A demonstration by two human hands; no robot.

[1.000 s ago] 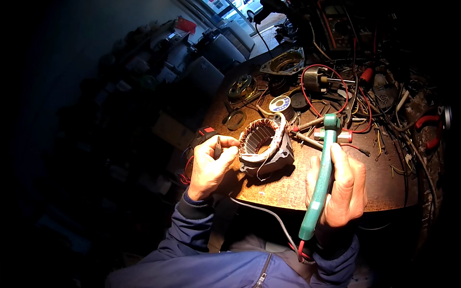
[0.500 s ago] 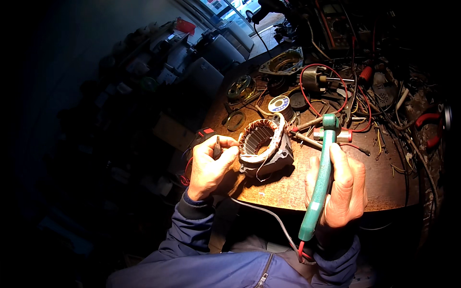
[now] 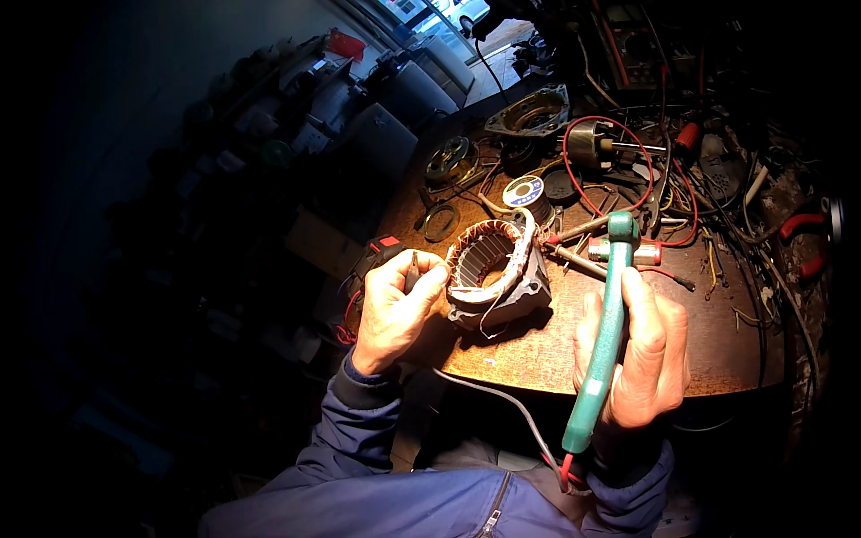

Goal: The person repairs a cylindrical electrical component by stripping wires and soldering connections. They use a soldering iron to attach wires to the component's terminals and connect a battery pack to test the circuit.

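My left hand is closed on a small dark pointed tool, fingertips at the left side of a stator, a metal ring with copper windings and pale sleeved leads, standing on the wooden bench. My right hand grips a long green tool upright, with a rounded head at the top and red and grey cable leaving its bottom. Behind that head lies a metal cylinder with red ends. A solder spool stands behind the stator.
Loose wires, a rotor with shaft, a cast housing, red-handled pliers and a red screwdriver crowd the bench's back and right. A multimeter sits farther back. Shelves and bins stand in shadow at left; a glass doorway is beyond.
Both my hands and the tools they hold sit very slightly farther right than before. The bench items appear shifted only a little; both grips are unchanged.
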